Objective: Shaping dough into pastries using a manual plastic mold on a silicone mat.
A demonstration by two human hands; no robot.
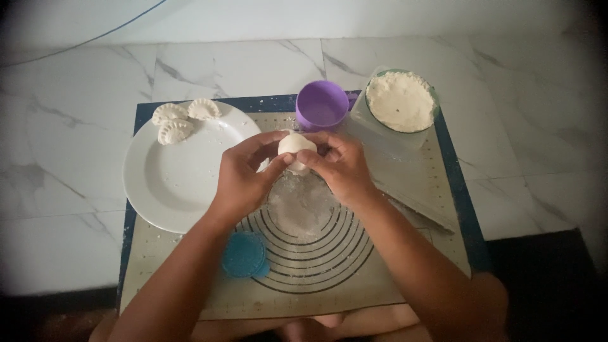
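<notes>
You are gripping a lump of dough (296,145) between both hands: your left hand (244,174) is closing its fingers around one side, your right hand (342,166) is pinching the other. The dough is hanging above the floured centre of the baking mat (405,190).

The step in hand appears to be shaping. The next move likely calls for light, even pressure.

Beyond, a white plate (171,183) is holding three dumplings (180,117); a purple cup (322,104), a flour bowl (400,100) and a blue press (244,254) are standing near.
</notes>
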